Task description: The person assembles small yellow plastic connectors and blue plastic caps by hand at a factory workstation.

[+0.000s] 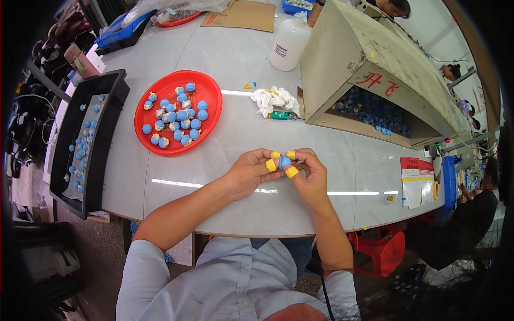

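Over the front of the table, my left hand [252,170] and my right hand [310,170] meet around one small blue rounded piece [285,162]. Yellow tape or finger covers wrap the thumb and a finger of each hand. Both hands pinch the piece between thumb and fingertips, which hide part of it. To the left, a round red tray [214,125] holds several blue balls with cream-coloured parts. Farther left, a long black bin [96,184] contains more of these balls on a pale liner.
A large worn box [334,69] full of blue pieces stands at the right. Crumpled white tissue [274,100], a green packet [282,115] and a white plastic bottle [289,45] are beside it. Cardboard [241,15] lies far back. A red stool [377,249] is below, and people sit at right.
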`<control>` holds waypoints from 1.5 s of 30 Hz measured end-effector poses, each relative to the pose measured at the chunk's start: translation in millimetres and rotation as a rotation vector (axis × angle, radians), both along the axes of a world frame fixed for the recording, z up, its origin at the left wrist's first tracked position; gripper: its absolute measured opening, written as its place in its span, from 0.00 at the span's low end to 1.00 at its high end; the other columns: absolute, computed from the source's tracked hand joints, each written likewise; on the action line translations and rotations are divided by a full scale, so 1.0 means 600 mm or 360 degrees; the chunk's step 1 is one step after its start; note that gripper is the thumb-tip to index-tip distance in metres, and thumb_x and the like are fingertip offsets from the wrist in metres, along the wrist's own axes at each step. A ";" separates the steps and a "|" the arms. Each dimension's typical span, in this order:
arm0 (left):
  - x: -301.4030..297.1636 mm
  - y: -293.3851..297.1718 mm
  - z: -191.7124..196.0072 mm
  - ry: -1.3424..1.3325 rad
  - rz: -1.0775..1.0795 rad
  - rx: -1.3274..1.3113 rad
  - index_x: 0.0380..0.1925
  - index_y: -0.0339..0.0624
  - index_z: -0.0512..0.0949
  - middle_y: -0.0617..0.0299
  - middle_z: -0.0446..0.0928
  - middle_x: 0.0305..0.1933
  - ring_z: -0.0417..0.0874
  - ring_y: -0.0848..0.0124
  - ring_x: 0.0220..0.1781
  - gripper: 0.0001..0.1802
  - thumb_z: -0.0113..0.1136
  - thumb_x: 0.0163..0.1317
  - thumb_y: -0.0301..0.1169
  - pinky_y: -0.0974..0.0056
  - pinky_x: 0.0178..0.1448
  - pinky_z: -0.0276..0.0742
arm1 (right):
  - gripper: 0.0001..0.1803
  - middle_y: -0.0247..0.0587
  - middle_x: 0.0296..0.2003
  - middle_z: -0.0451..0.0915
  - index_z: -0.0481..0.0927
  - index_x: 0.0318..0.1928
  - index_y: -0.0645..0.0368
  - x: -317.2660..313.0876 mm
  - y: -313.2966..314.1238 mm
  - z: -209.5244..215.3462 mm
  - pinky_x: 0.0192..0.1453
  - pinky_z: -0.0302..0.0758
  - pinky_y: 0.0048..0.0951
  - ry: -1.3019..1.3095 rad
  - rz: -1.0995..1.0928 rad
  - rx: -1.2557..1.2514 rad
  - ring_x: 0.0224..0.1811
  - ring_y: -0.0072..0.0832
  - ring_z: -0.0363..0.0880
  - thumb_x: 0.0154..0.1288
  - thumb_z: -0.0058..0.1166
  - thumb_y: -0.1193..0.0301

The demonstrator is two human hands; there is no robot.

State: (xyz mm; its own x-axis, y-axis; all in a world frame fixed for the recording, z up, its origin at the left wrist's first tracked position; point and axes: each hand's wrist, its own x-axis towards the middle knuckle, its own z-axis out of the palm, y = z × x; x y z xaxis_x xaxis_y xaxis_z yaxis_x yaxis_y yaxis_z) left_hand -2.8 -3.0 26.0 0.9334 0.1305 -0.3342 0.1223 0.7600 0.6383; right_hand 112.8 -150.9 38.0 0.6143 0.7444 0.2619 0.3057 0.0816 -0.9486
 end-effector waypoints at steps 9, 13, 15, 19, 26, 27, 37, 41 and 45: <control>-0.002 -0.002 0.002 -0.0026 0.0001 0.0046 0.47 0.38 0.73 0.60 0.77 0.48 0.81 0.70 0.51 0.13 0.61 0.67 0.31 0.65 0.57 0.81 | 0.13 0.39 0.45 0.75 0.78 0.46 0.64 -0.002 -0.004 0.007 0.45 0.74 0.22 -0.0074 0.0053 -0.0063 0.43 0.23 0.75 0.60 0.60 0.81; -0.001 -0.001 0.002 -0.0038 -0.0003 0.0071 0.46 0.39 0.74 0.60 0.78 0.47 0.82 0.70 0.50 0.12 0.62 0.66 0.30 0.66 0.56 0.82 | 0.11 0.36 0.41 0.76 0.80 0.42 0.62 -0.001 -0.003 0.005 0.39 0.70 0.20 -0.0131 -0.0003 -0.0003 0.37 0.20 0.73 0.58 0.62 0.81; -0.007 0.001 0.001 -0.0051 0.0003 0.0078 0.46 0.39 0.74 0.60 0.78 0.47 0.82 0.70 0.50 0.12 0.62 0.66 0.30 0.66 0.56 0.82 | 0.11 0.37 0.41 0.76 0.80 0.42 0.62 -0.006 0.001 0.005 0.39 0.70 0.20 -0.0177 0.0001 -0.0011 0.36 0.21 0.72 0.57 0.62 0.81; -0.003 0.000 0.008 -0.0009 0.0006 0.0062 0.46 0.38 0.74 0.59 0.78 0.47 0.82 0.69 0.50 0.12 0.63 0.65 0.28 0.66 0.56 0.82 | 0.11 0.38 0.41 0.77 0.80 0.41 0.63 -0.006 -0.001 0.006 0.40 0.71 0.21 -0.0230 -0.0043 0.0019 0.36 0.21 0.72 0.57 0.62 0.82; -0.002 -0.007 -0.004 -0.0058 0.0067 0.0151 0.46 0.34 0.73 0.57 0.76 0.48 0.83 0.68 0.49 0.15 0.64 0.64 0.28 0.66 0.56 0.83 | 0.10 0.39 0.41 0.78 0.79 0.41 0.63 -0.006 -0.003 0.004 0.42 0.72 0.22 -0.0285 -0.0059 -0.0008 0.37 0.23 0.74 0.57 0.62 0.83; -0.003 -0.007 -0.005 -0.0057 0.0069 0.0151 0.46 0.34 0.73 0.57 0.76 0.48 0.83 0.68 0.49 0.15 0.64 0.64 0.28 0.66 0.56 0.83 | 0.10 0.39 0.41 0.78 0.79 0.41 0.63 -0.006 -0.003 0.003 0.42 0.72 0.22 -0.0285 -0.0057 -0.0007 0.37 0.23 0.74 0.57 0.62 0.83; 0.000 -0.012 -0.008 -0.0116 0.0097 0.0281 0.45 0.32 0.74 0.54 0.77 0.48 0.83 0.68 0.49 0.14 0.64 0.64 0.27 0.66 0.55 0.83 | 0.09 0.40 0.39 0.77 0.79 0.38 0.65 0.000 -0.005 0.002 0.44 0.74 0.23 -0.0135 0.0014 0.0012 0.38 0.25 0.76 0.57 0.61 0.84; -0.001 -0.011 -0.005 -0.0066 0.0102 0.0240 0.45 0.32 0.74 0.55 0.78 0.47 0.83 0.69 0.48 0.13 0.64 0.64 0.27 0.66 0.54 0.83 | 0.08 0.40 0.39 0.77 0.78 0.37 0.65 -0.006 -0.003 0.001 0.44 0.75 0.24 -0.0267 -0.0049 -0.0018 0.39 0.26 0.77 0.57 0.62 0.84; 0.000 -0.010 -0.009 -0.0057 0.0097 0.0199 0.45 0.32 0.74 0.55 0.78 0.46 0.83 0.69 0.48 0.13 0.63 0.64 0.27 0.67 0.53 0.83 | 0.08 0.40 0.38 0.77 0.79 0.37 0.65 -0.008 -0.001 0.002 0.44 0.75 0.25 -0.0330 -0.0067 -0.0009 0.39 0.26 0.77 0.56 0.63 0.83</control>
